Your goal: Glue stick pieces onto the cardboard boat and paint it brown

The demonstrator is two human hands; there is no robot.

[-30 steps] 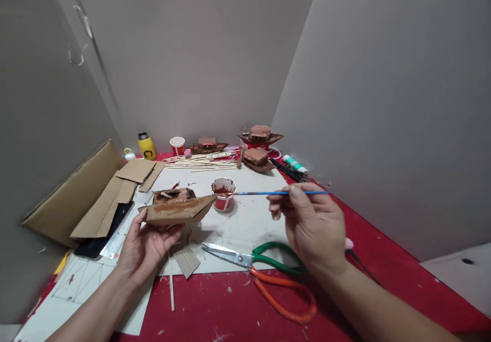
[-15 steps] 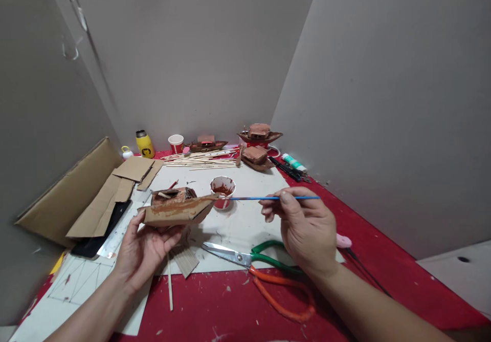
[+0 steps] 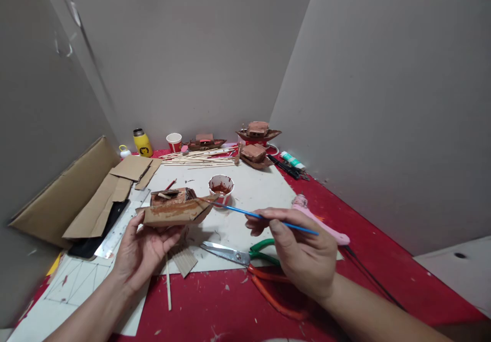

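Note:
My left hand (image 3: 148,252) is closed around the underside of a small cardboard model boat (image 3: 174,214), holding it above the table. Brown paint streaks the upper part of its hull, and its little cabin (image 3: 174,196) is partly brown. Between the fingers and thumb of my right hand (image 3: 299,250) is a thin blue paintbrush (image 3: 251,213). The brush tip meets the side of the boat near its pointed right end. Just behind that end stands a paper cup (image 3: 221,190) with brown paint inside and on its rim.
Scissors (image 3: 240,256) with green and orange handles lie below my right hand, near a pink glue gun (image 3: 322,224). Thin wooden sticks (image 3: 199,157) and several brown model boats (image 3: 255,155) are at the back. Cardboard pieces (image 3: 95,193) lie left, beside a steel ruler (image 3: 123,224).
My right hand has moved down and slightly left, tilting the brush so its handle end is lower. The brush tip has shifted left from the boat's point onto its side.

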